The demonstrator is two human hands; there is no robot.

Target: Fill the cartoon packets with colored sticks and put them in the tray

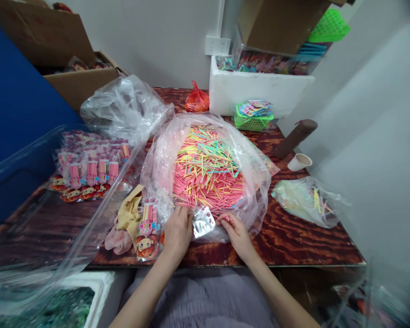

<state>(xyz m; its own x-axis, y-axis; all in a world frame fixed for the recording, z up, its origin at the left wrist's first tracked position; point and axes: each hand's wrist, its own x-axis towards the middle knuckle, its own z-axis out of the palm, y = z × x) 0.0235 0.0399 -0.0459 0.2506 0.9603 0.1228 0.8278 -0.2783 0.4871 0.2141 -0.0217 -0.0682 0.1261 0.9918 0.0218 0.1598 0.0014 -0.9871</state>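
A large clear plastic bag [256, 182] lies wide open in front of me, heaped with thin pink, yellow and green sticks [208, 177]. My left hand [178, 230] is closed at the left edge of a small shiny silver packet [203, 222], at the bag's near rim. My right hand [238, 233] is curled around a small bundle of sticks [228, 219], whose pinkish ends show between the fingers, just right of the packet. Left of my left hand lies a filled stick packet [148, 228] with a cartoon face, beside yellow and pink cloth-like pieces [130, 212].
Several filled packets [92, 173] are piled at the left, near a crumpled clear bag [123, 109]. A green basket [254, 120], a brown flask [295, 136], a paper cup [299, 161] and a smaller bag of sticks [305, 200] stand or lie at the right.
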